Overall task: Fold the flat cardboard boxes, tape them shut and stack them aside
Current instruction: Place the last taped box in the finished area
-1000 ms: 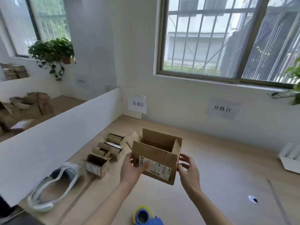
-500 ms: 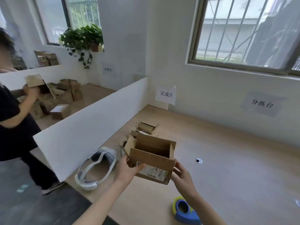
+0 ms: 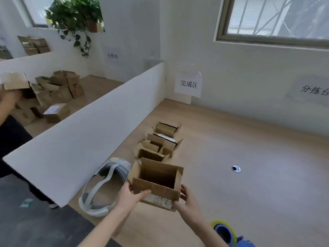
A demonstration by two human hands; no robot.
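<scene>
An open-topped cardboard box (image 3: pixel 160 188) with a printed label on its near face hovers just above the wooden table (image 3: pixel 258 175). My left hand (image 3: pixel 130 196) grips its left side, thumb across the front face. My right hand (image 3: pixel 187 199) holds the right corner, fingers curled behind it. Its top flaps stand up. Behind it, a row of several smaller open boxes (image 3: pixel 158 145) runs along the table toward the wall. A blue tape dispenser (image 3: pixel 227 233) with a yellow-rimmed roll lies near my right forearm.
A white headset (image 3: pixel 105 186) lies left of the held box, beside a white partition (image 3: pixel 85 132). Beyond the partition another person (image 3: pixel 10 111) handles cardboard near a pile of boxes (image 3: pixel 58 90). A small round grommet (image 3: pixel 236 168) sits in the tabletop.
The view has swung left and down. The box in my hands has come lower, closer to the table and in line with the row of small boxes. My grip is unchanged.
</scene>
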